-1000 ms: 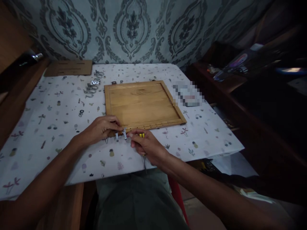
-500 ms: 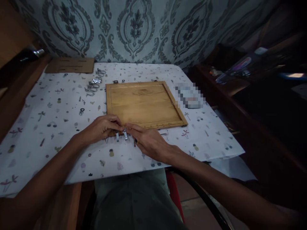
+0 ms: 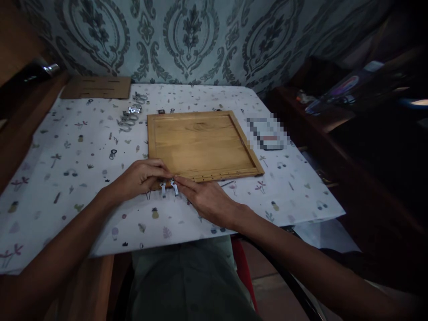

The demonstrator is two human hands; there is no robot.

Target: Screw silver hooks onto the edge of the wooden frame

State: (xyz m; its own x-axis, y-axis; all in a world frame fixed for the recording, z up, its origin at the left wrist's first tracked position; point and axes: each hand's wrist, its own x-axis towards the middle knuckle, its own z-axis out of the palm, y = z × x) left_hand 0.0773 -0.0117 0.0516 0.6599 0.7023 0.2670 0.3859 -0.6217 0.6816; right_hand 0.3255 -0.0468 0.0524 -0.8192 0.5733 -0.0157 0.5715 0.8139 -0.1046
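Note:
A shallow wooden tray-like panel with a raised frame [image 3: 200, 147] lies on the table, small dark holes dotting its near edge. Two silver metal clips [image 3: 163, 190] hang side by side from that edge, near its left corner. My left hand [image 3: 142, 178] is closed over the corner, thumb and fingers pinched just above the clips; what lies between them is too small to make out. My right hand [image 3: 212, 198] has its fingertips pressed together at the top of the right-hand metal clip [image 3: 175, 189], meeting the left fingertips.
Several metal rings and clips [image 3: 129, 119] lie in a row left of the panel. A loose keyring-like piece [image 3: 113, 154] sits nearer. Cardboard [image 3: 96, 88] lies at the back left, a blurred-out flat object [image 3: 267, 133] on the right. A patterned cloth [image 3: 83, 196] covers the table.
My right hand has shifted slightly, and a small yellow and black patch beneath its fingers no longer shows. The left hand stays at the corner. The view has moved a little.

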